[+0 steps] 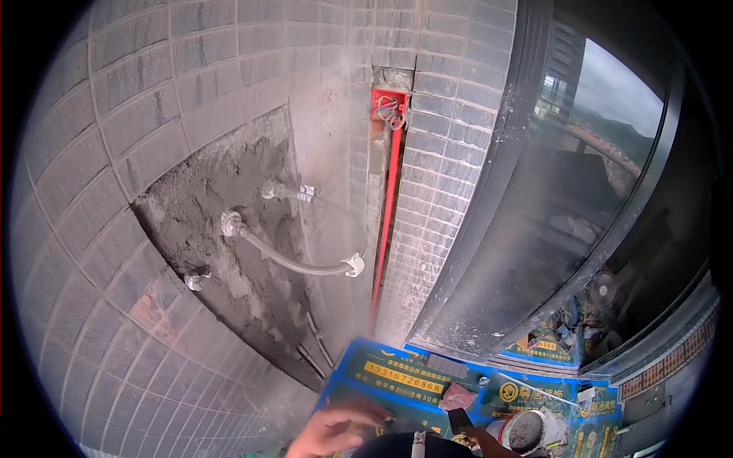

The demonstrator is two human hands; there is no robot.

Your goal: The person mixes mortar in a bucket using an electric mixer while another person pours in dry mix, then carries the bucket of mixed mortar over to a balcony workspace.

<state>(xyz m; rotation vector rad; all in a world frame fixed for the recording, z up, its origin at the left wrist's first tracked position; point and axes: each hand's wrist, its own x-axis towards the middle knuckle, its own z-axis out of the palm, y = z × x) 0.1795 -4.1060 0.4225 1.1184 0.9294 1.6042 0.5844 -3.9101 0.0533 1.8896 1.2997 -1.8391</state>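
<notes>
My left hand [336,429] is at the bottom centre, its fingers curved and apart from the thumb, with nothing visible between them. To its right, my right hand [486,443] is in shadow, partly hidden at the bottom edge, closed around a dark flat-ended tool [459,418]. A round container of grey mortar [525,431] stands just right of that hand. Ahead on the left wall is a rough cement patch [221,175]. A braided hose [286,261] curves out from a fitting there, with a white nut at its free end.
Blue printed boards [397,374] cover the surface below. A pink cloth [458,396] lies on them. A red conduit [390,206] runs down the corner from a red wiring box [379,104]. Right of it stands a dark-framed window [489,198]. A cigarette [418,444] shows at bottom centre.
</notes>
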